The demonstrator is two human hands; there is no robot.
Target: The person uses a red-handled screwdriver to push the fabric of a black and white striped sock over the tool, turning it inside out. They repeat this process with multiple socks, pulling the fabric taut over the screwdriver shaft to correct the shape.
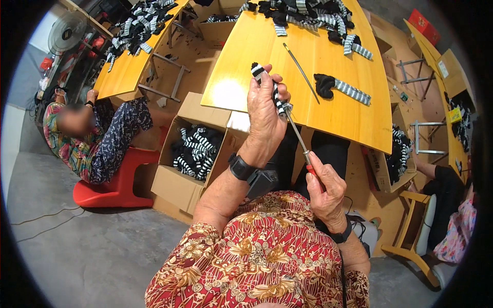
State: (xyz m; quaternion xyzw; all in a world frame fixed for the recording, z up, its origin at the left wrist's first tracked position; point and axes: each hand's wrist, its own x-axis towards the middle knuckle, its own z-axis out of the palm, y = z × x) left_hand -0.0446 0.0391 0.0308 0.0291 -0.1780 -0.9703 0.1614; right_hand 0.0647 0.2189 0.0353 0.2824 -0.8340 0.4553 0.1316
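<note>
My left hand (267,102) is closed around a small black-and-white striped knitted piece (259,72), whose top end sticks out above the thumb. In my right hand (327,192) is the red handle of a metal rod tool (297,129). Its shaft slants up to the knit at the lower edge of my left hand; the tip is hidden there. Ahead on the yellow table (241,56) lie a thin loose rod (301,72) and, to its right, a single black knitted piece with a grey striped end (343,90).
Heaps of striped knits (313,15) cover the table's far end. Left of my legs stands an open carton (179,192) of striped knits; another carton (382,172) is at right. A person (77,123) sits on a red chair (115,185) at left. A wooden chair (405,226) stands right.
</note>
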